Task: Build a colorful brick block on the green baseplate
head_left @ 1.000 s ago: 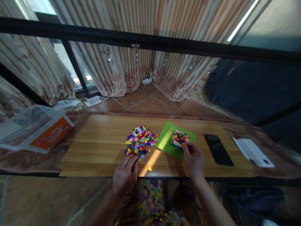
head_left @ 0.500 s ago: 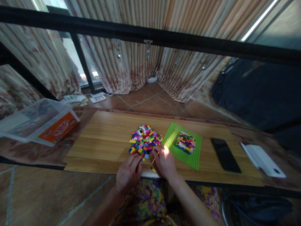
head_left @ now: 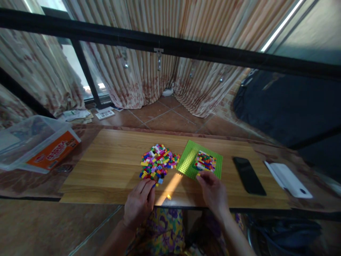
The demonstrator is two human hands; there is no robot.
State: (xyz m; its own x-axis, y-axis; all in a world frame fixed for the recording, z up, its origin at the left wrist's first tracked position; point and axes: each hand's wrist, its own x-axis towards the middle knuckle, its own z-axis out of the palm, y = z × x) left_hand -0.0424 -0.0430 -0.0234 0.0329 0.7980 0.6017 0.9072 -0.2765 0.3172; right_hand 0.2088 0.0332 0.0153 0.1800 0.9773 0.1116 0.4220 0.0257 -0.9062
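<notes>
My right hand [head_left: 214, 190] is closed at the near edge of the green baseplate [head_left: 188, 170], pinching a small yellow brick [head_left: 198, 174] at its fingertips. Just beyond it on the plate stands a low, multicoloured brick build [head_left: 206, 160]. Loose toy bricks [head_left: 159, 161] in many colours lie in a pile left of the plate. At the pile's near edge my left hand [head_left: 139, 202] rests with curled fingers. A bit of blue shows by its fingertips; whether it is held is hidden. A lone yellow brick [head_left: 168, 196] lies between my hands.
A black phone [head_left: 249, 176] and a white flat object [head_left: 289, 179] lie right of the plate. On the left stands a clear plastic bin [head_left: 39, 142] with an orange label. The wooden board [head_left: 106, 160] ends close to my lap.
My right hand has moved right, from beside the pile to the baseplate's near edge. My left hand stays by the pile. The whole view has shifted slightly.
</notes>
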